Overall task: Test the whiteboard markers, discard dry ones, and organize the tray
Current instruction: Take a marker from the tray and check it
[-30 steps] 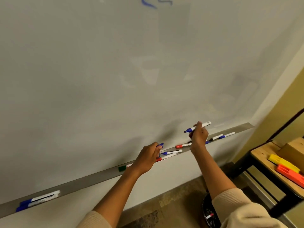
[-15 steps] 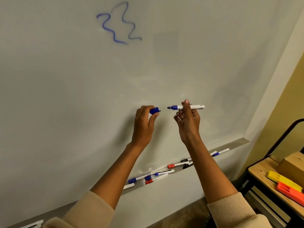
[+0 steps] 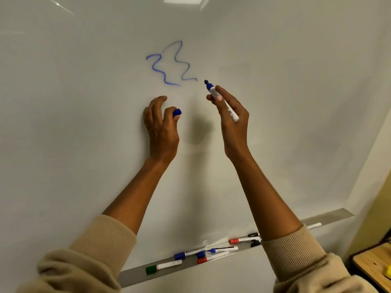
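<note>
Near the squiggle (image 3: pixel 169 64), right hand (image 3: pixel 231 121) tilts marker (image 3: pixel 222 101) (uncapped) upward.

bare whiteboard (image 3: pixel 275 102) around squiggles (image 3: pixel 169 64), markers (image 3: pixel 211 253) crowding tray (image 3: pixel 330 216)

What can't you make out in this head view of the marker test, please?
- Whether the uncapped blue marker in the right hand touches the whiteboard: depth unclear.
- Blue cap: mostly hidden by the left hand.
- Tray markers behind the right sleeve: hidden.
- Marker labels: too small.
</note>
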Demonstrator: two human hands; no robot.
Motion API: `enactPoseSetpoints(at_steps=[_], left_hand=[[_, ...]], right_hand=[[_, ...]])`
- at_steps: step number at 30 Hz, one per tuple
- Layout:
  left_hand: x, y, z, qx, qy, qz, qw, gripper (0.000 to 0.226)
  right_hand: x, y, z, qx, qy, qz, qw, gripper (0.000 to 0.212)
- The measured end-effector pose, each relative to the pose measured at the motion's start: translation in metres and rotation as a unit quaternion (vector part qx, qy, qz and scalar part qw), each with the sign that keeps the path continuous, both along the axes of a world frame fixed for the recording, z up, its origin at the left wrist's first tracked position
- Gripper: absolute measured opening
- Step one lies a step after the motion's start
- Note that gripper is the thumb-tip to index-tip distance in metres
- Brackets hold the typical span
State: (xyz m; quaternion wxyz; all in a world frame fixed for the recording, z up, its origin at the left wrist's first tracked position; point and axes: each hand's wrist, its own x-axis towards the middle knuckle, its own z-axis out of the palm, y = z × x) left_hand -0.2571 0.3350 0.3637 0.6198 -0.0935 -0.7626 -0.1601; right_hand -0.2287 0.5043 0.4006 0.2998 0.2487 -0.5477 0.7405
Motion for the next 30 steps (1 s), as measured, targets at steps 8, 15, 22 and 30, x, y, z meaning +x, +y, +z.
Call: enactPoseSetpoints(at_steps=[8, 15, 22, 30], left_hand=[[-0.026, -0.019, -0.016, -0.061, 0.025, 0.064, 0.996, 0.011], [-0.036, -0.021, -0.022, -0.088, 0.066, 0.079, 0.991, 0.015], [-0.036, -0.023, -0.022, -0.095, 0.063, 0.062, 0.992, 0.012], [-0.037, -0.022, -0.022, -0.099, 0.062, 0.076, 0.990, 0.015]], right_hand=[[-0.042, -0.010, 0.032, 0.059, 0.088, -0.078, 0.991, 0.037], [-0.076, -0.017, 0.055, 0.089, 0.176, -0.201, 0.960, 0.037], [-0.088, -0.017, 0.059, 0.069, 0.200, -0.260, 0.942, 0.033], [-0.085, 0.000, 0.022, 0.079, 0.174, -0.259, 0.947, 0.032]])
